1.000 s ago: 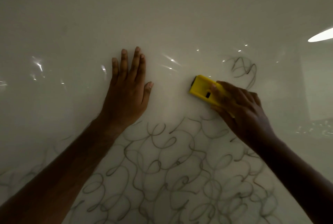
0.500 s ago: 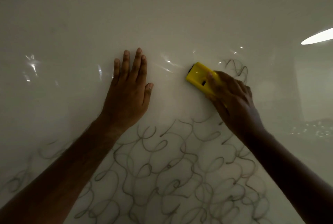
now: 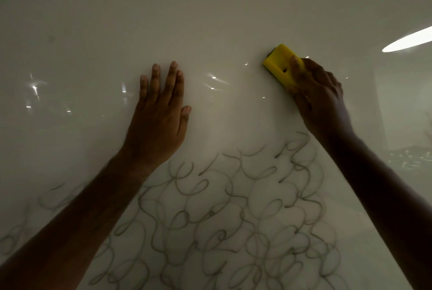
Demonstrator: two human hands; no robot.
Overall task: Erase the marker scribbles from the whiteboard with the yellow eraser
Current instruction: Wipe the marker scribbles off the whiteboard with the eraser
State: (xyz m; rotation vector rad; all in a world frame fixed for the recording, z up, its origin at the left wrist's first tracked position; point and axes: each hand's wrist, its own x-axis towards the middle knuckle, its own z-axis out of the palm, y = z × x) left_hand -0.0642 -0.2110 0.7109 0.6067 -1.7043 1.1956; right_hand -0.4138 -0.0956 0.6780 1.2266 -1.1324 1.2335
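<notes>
While right-hand fingers (image 3: 295, 63) curl over it, yellow eraser (image 3: 279, 64) protrudes up-left.

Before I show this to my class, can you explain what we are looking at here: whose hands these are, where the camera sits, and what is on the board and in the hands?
There is no machine here: a person works with two bare hands, and the one camera sits on that person's head, looking forward and down. That is why both forearms reach in from the bottom of the picture.

The big pale, glossy surface is a whiteboard; the bright streaks on it are reflected lights. Grey looping marker scribbles cover its lower part, while the upper part looks clean.

The left hand lies flat on the board with straight fingers and holds nothing; it probably steadies the person. The right hand grips a yellow eraser and presses it against the board, above the scribbles, where no marks show.
</notes>
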